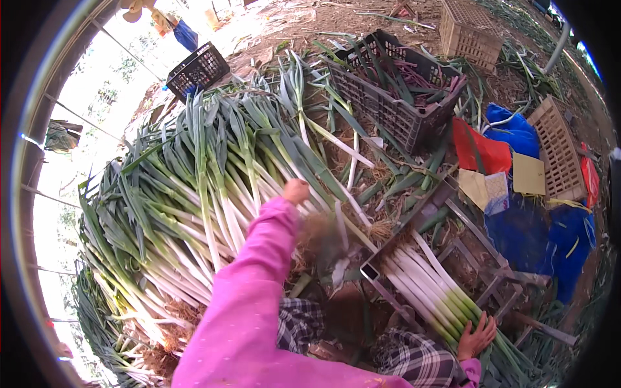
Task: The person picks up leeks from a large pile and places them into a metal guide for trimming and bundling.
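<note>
One big heap of leeks [194, 194] lies left; the left hand [295, 191] reaches into it, fingers closed on a stalk. Two dark crates [388, 110] and two tan ones stand beyond. The right hand [477, 337], fingers apart, rests on one trimmed bundle [427, 284].

The left hand [296, 191], at the end of a pink sleeve [255, 284], reaches into a big heap of leeks [194, 187], fingers touching the white stalks near the top of the pile. The right hand [477, 336] rests on a trimmed bundle of leeks [430, 288] lying in a metal frame [388, 255] (white ends toward the heap, green ends toward the hand). Beyond stands a dark plastic crate [394, 90] with leaf trimmings inside, and a second dark crate [197, 70] sits farther left. Two tan crates [471, 29] [557, 147], blue sheeting [537, 239] and a red bag [482, 152] lie at the right.
</note>
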Tool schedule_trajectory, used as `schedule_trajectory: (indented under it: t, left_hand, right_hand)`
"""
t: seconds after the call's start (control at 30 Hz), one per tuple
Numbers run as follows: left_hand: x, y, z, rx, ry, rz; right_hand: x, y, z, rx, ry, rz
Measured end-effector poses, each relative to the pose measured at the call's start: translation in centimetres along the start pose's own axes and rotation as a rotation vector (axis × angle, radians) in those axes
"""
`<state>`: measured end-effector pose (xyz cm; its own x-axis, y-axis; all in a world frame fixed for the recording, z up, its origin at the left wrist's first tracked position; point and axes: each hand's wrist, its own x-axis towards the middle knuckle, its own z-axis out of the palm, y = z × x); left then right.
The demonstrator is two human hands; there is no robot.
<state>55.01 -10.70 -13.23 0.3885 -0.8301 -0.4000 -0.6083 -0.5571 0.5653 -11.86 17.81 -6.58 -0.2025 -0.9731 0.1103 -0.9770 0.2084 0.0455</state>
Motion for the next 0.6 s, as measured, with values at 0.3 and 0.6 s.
schedule_trajectory:
  t: [0.3, 0.6]
  left_hand:
    - [-1.0, 4.6, 9.0, -0.451, 0.259, -0.356]
    - [-2.1, 4.7, 0.8, -0.668, 0.223, -0.359]
  right_hand:
    - [-0.7, 1.9, -0.9, -0.164, -0.028, -0.006]
    - [0.0, 0.5, -0.4, -0.024, -0.013, -0.007]
